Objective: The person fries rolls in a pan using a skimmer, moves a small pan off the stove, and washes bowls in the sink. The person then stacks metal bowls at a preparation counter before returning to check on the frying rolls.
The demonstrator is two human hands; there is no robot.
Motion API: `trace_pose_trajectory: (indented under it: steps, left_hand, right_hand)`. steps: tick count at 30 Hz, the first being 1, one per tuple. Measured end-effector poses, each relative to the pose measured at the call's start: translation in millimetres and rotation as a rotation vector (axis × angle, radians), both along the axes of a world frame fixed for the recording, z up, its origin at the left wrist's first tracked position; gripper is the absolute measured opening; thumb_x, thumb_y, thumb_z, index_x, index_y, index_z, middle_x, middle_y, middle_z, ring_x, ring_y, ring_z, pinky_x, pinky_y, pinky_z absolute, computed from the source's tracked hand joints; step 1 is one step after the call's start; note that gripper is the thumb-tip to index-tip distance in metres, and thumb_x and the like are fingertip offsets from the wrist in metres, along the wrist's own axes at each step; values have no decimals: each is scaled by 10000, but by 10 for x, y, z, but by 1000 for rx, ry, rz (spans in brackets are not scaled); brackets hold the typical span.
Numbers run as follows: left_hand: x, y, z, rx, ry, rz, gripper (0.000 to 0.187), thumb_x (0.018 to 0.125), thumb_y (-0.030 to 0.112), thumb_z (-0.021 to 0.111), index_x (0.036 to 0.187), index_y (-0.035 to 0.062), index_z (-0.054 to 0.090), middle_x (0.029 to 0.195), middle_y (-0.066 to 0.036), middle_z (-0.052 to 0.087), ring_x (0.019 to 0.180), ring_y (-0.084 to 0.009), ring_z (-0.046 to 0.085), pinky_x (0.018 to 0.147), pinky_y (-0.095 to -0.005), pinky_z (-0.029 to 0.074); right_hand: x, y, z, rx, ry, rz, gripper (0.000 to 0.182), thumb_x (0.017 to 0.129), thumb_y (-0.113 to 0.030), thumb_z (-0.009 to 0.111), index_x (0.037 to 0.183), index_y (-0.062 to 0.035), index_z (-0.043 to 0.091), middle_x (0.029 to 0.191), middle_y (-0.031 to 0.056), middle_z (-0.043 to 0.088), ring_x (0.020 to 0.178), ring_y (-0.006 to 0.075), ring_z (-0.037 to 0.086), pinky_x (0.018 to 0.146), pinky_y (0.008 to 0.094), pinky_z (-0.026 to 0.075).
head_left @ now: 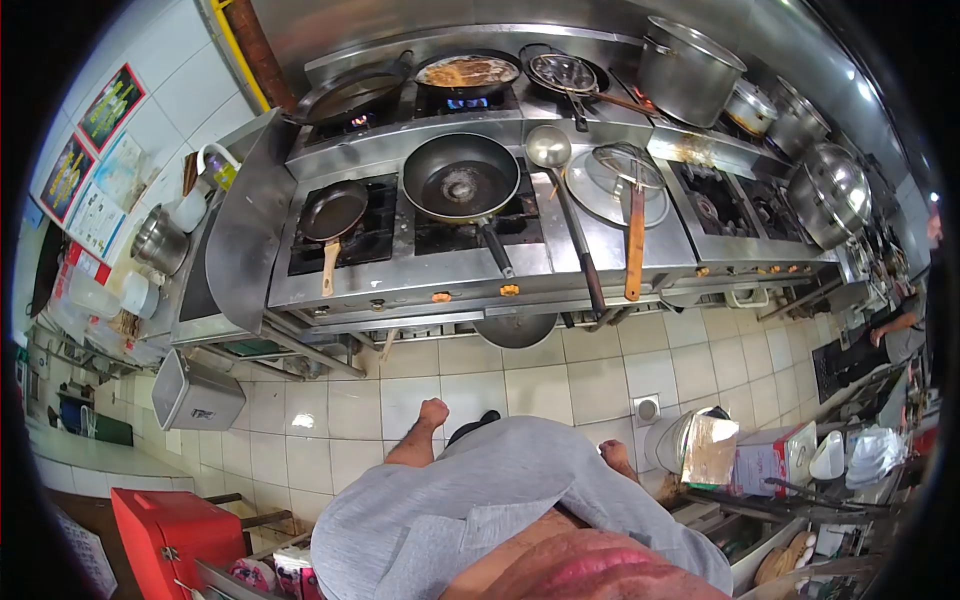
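Note:
My left hand [433, 412] hangs low at my left side, its fingers curled into a fist with nothing showing in it. On the other side, my right hand [612, 452] is down by my shirt, small in view; its fingers look curled and hold nothing visible. Both hands are apart from the stove [400, 275]. On the front burners sit a small frying pan [333, 212] with a wooden handle and a larger dark frying pan [462, 180]. A ladle [548, 147] and a wooden-handled strainer [636, 195] lie to their right, the strainer over a round lid [590, 196].
Flames show under the rear pans; one rear pan [467, 71] holds browned food. Large pots [690, 70] stand at the back right. A grey bin [197, 393] and a red box [178, 530] are on the left. Another person [890, 340] is at the far right.

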State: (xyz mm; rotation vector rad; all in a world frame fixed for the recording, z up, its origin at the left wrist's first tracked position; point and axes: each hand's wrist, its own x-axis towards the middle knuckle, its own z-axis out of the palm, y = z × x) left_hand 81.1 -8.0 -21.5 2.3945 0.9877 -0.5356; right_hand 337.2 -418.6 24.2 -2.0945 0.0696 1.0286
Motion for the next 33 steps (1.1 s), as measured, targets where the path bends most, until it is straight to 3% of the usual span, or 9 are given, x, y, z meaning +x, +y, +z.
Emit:
trace_pose_trajectory:
  steps: [3, 23, 24, 26, 28, 29, 31, 32, 33]
  left_hand:
    - [-55, 48, 14, 160, 12, -295, 192, 641, 183, 433, 658, 96, 602, 759, -90, 592, 725, -226, 568, 612, -358, 461]
    - [-113, 23, -30, 190, 29, -329, 143, 593, 177, 514, 642, 75, 603, 746, -137, 584, 678, -259, 568, 610, -340, 474]
    - [-130, 19, -46, 128, -39, -201, 145, 590, 178, 513, 640, 78, 604, 745, -136, 583, 678, -262, 566, 612, -339, 472]
    - [-143, 31, -100, 68, -106, -73, 146, 587, 179, 511, 639, 80, 605, 744, -135, 583, 677, -264, 565, 614, -338, 470]
    - [-172, 39, -140, 224, -34, -296, 158, 586, 184, 511, 657, 84, 611, 745, -135, 582, 679, -272, 562, 615, -338, 466]
    - [-187, 38, -136, 229, -32, -307, 158, 586, 184, 511, 657, 84, 611, 745, -135, 582, 679, -272, 562, 615, -338, 466]
    - [-210, 40, -130, 2, -12, 33, 171, 596, 193, 502, 673, 88, 612, 753, -131, 581, 710, -271, 553, 627, -349, 454]
    - [-255, 76, -211, 59, -13, -88, 174, 605, 191, 494, 676, 83, 610, 759, -131, 579, 726, -271, 545, 635, -349, 449]
    - [-325, 119, -305, 118, -14, -211, 177, 614, 188, 485, 679, 79, 608, 766, -131, 578, 742, -272, 538, 643, -348, 443]
  right_hand:
    - [-23, 20, -35, -26, 5, -2, 230, 670, -123, 529, 872, -13, 513, 571, 58, 516, 387, 147, 486, 320, 253, 370]
    - [-42, 181, 183, -40, 44, 27, 227, 684, -133, 520, 878, -15, 509, 569, 40, 495, 417, 130, 473, 337, 239, 358]
    - [-14, 256, 201, -12, 95, -2, 220, 686, -136, 519, 869, -13, 512, 571, 37, 495, 426, 128, 475, 344, 238, 360]
    - [75, 498, 221, 74, 152, -50, 203, 705, -142, 516, 856, -6, 521, 583, 31, 496, 449, 118, 483, 359, 227, 361]
    - [228, 963, 495, 306, 92, 39, 148, 733, -183, 540, 782, -43, 534, 544, -6, 454, 458, 88, 438, 397, 211, 346]
    - [335, 1272, 643, 367, 78, 93, 177, 750, -188, 537, 838, -35, 529, 574, -4, 461, 475, 81, 435, 412, 203, 351]
    - [494, 1977, 1146, 491, -39, 157, 340, 750, -212, 551, 1009, -10, 464, 625, 0, 465, 514, 77, 421, 448, 202, 345]
    - [508, 2316, 1518, 560, -175, 186, 376, 756, -274, 537, 1003, 0, 469, 630, 14, 463, 521, 102, 431, 447, 249, 367]
    - [693, 2653, 1361, 536, -389, 247, 479, 745, -332, 538, 1059, 16, 441, 764, 89, 523, 677, 182, 503, 589, 297, 419]
